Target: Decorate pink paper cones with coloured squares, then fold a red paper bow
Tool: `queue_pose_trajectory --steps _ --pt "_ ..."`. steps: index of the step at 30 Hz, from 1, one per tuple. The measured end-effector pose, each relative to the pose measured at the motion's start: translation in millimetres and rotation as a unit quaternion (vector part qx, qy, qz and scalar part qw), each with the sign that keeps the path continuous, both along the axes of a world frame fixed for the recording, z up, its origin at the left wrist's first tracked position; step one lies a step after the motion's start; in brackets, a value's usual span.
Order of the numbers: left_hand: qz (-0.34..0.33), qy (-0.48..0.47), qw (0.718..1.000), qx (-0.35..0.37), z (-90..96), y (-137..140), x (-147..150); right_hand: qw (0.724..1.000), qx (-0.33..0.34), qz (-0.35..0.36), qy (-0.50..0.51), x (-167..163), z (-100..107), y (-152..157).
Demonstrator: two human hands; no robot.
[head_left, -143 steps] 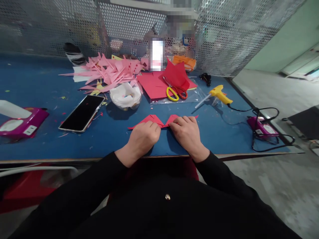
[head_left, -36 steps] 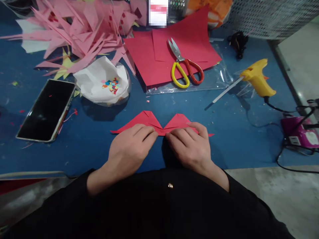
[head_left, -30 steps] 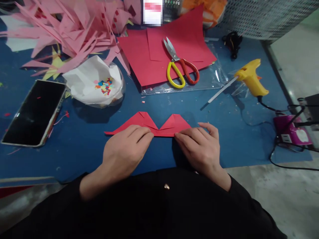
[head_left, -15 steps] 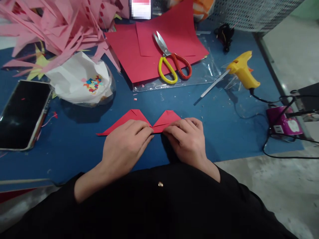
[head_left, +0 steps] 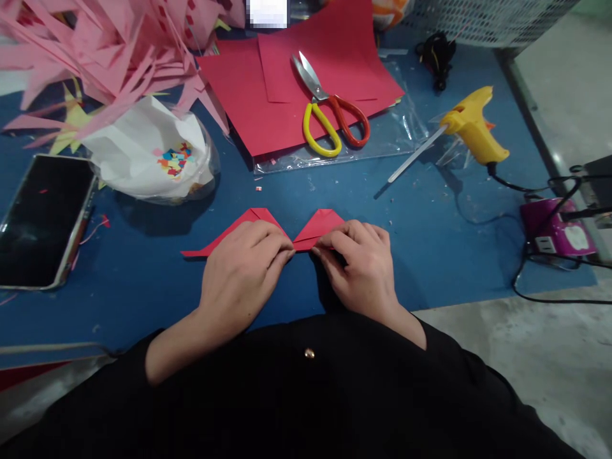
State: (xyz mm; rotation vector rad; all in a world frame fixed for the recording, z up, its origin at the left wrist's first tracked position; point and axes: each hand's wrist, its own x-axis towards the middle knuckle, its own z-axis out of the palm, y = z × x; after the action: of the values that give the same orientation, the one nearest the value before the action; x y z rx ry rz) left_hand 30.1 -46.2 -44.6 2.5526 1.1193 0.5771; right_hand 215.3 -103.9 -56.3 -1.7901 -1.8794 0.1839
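Note:
A folded piece of red paper (head_left: 319,225) lies on the blue table in front of me, with two peaks and a dip between them. My left hand (head_left: 246,271) pinches its lower edge just left of the dip, covering part of the left peak. A thin red tail of the paper sticks out to the left of that hand. On the other side, my right hand (head_left: 358,264) pinches the same lower edge right of the dip and hides the paper's right end. Between the fingertips of both hands a short stretch of folded edge shows.
Scissors (head_left: 318,92) lie on red paper sheets (head_left: 239,95) beyond my hands. A yellow glue gun (head_left: 475,124) is at the right, its cord near a purple box (head_left: 554,229). At the left are a phone (head_left: 48,217), a white paper-lined bowl (head_left: 124,146) and pink paper strips (head_left: 109,51).
Both hands keep their pinch on the red paper and have shifted only slightly. The left tail of the paper has bent a little. The camera view has moved slightly.

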Motion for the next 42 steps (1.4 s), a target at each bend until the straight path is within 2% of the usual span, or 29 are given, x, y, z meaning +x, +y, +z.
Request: queue_pose_trajectory --steps 9,31,42 --pt "0.004 0.014 0.999 0.031 -1.0 1.2 2.4 1.0 -0.009 -0.014 -0.005 -0.9 0.7 0.2" --pt "0.009 0.042 0.998 0.039 -0.2 1.8 2.5 1.0 -0.007 -0.009 0.008 1.0 0.8 0.5" --pt "0.016 0.046 0.998 0.045 -0.9 1.8 4.0 0.999 -0.035 -0.013 0.001 -1.2 1.6 2.2"
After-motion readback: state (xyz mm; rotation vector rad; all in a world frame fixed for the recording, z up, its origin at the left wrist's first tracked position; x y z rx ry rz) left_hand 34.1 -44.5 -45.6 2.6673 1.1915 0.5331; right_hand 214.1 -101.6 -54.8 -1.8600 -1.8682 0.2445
